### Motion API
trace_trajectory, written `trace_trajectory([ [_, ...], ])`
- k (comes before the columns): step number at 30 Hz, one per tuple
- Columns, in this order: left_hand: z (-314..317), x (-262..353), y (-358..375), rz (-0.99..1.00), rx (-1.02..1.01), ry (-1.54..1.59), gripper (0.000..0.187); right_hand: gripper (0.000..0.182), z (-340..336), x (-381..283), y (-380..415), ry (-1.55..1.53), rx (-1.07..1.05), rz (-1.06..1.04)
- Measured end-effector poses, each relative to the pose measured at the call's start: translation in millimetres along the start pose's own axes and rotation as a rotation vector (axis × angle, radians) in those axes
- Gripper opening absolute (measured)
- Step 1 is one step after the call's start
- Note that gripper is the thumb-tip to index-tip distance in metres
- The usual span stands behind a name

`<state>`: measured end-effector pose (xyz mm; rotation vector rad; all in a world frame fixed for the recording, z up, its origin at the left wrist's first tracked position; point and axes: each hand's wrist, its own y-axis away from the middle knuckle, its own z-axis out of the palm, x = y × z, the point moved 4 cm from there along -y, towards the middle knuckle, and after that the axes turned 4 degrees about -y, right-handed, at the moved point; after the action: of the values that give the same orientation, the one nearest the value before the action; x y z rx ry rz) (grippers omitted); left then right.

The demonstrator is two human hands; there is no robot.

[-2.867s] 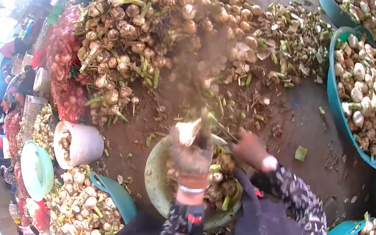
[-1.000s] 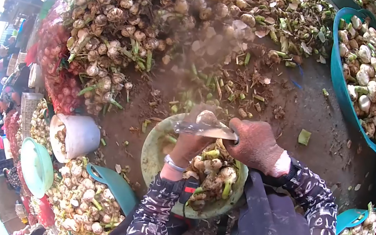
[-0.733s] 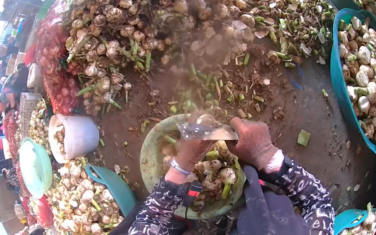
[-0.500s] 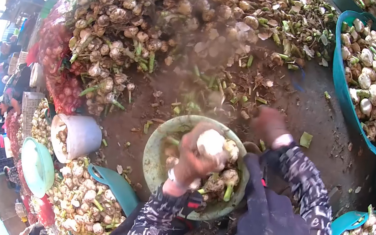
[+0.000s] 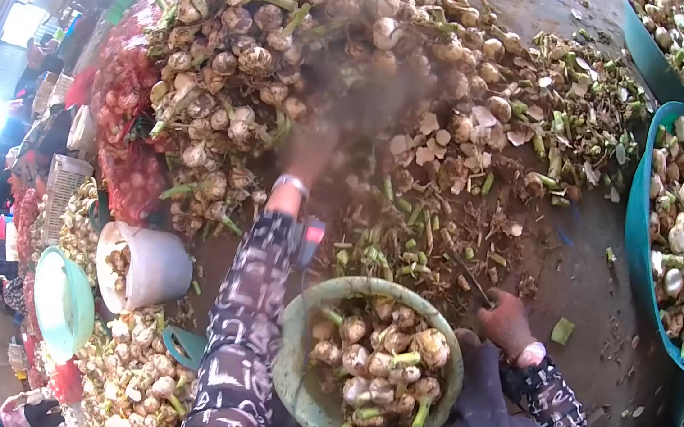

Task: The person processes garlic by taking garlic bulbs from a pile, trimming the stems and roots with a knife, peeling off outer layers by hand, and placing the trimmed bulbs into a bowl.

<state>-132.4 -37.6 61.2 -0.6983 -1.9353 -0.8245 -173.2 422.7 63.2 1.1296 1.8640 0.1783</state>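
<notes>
1. Dusty brown floor (image 5: 595, 281) spreads under the work, with a heap of garlic (image 5: 243, 73) at the far left and cut green stems (image 5: 396, 241) scattered beyond the bowl (image 5: 284, 382).
2. Half a second ago the left hand (image 5: 308, 148) held a pale bulb over the bowl; now it is stretched out to the heap's near edge. Its fingers are lost in blur, so I cannot tell how open they are or whether they hold anything.
3. That pale bulb no longer shows in the hand, and where it went is not visible. Several bulbs (image 5: 380, 362), some with green stubs, lie together in the bowl, now uncovered by either hand.
4. Right of the bowl, the right hand (image 5: 510, 324) is closed around a knife (image 5: 469, 280), its blade pointing out over the scraps. With the hands well apart, I judge the blade little danger to the left fingers.
5. Left sleeve (image 5: 246, 316) runs just beside the bowl's rim; touching or not, I cannot tell. A white bucket (image 5: 166, 274) stands farther left.
6. Between the right hand and the blue-green tub (image 5: 641, 211) lies a wide floor strip with small scraps, seemingly the roomiest side for moving.
</notes>
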Motion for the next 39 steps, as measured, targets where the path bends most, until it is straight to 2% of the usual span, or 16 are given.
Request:
trace_trajectory([
  [2, 1, 3, -9, -0.144, 0.413, -0.703, 0.067, 0.037, -4, 2, -4, 0.014, 0.02, 0.017],
  [3, 6, 10, -8, -0.212, 0.503, -0.793, 0.073, 0.037, -9, 2, -4, 0.014, 0.019, 0.028],
  [8, 6, 40, 23, -0.298, 0.543, -0.697, 0.092, 0.037, -17, 2, -8, 0.048, 0.037, 0.063],
  [10, 7, 15, 32, -0.154, 0.547, -0.712, 0.081, 0.036, -7, 13, -12, -0.009, 0.089, -0.024],
  [12, 15, -42, 31, 0.006, 0.309, -0.205, 0.074, 0.035, -12, -5, -7, -0.045, 0.065, -0.036],
  [14, 34, -28, 75, 0.118, -0.153, 0.339, 0.074, 0.035, -21, -31, -5, -0.08, 0.053, -0.045],
  [16, 51, 1, 130, 0.189, -0.398, 0.508, 0.075, 0.036, -27, -58, 1, -0.105, 0.032, -0.128],
  [20, 87, 54, 202, 0.149, -0.369, 0.478, 0.068, 0.022, -39, -120, 23, -0.009, 0.058, -0.406],
  [22, 96, 65, 221, 0.274, -0.384, -0.198, 0.058, 0.021, -35, -139, 34, 0.005, 0.102, -0.52],
  [24, 103, 79, 242, 0.407, -0.186, -0.385, 0.048, 0.023, -30, -142, 41, 0.13, 0.027, -0.536],
  [25, 105, 87, 248, 0.402, -0.126, -0.21, 0.043, 0.026, -26, -140, 43, 0.144, 0.05, -0.568],
  [28, 108, 71, 270, 0.919, -0.01, -0.769, 0.034, 0.032, -23, -136, 52, 0.132, 0.102, -0.644],
  [32, 115, 18, 280, 0.011, -0.278, 0.4, 0.033, 0.032, -21, -122, 56, 0.114, 0.173, -0.659],
  [33, 116, 17, 283, 0.108, -0.211, 0.339, 0.033, 0.032, -17, -118, 54, 0.11, 0.161, -0.66],
  [36, 115, 20, 290, 0.515, -0.069, -0.425, 0.031, 0.037, -11, -107, 50, 0.12, 0.195, -0.681],
  [39, 126, 52, 292, 0.013, -0.176, 0.39, 0.033, 0.034, -5, -98, 46, 0.032, 0.208, -0.726],
])
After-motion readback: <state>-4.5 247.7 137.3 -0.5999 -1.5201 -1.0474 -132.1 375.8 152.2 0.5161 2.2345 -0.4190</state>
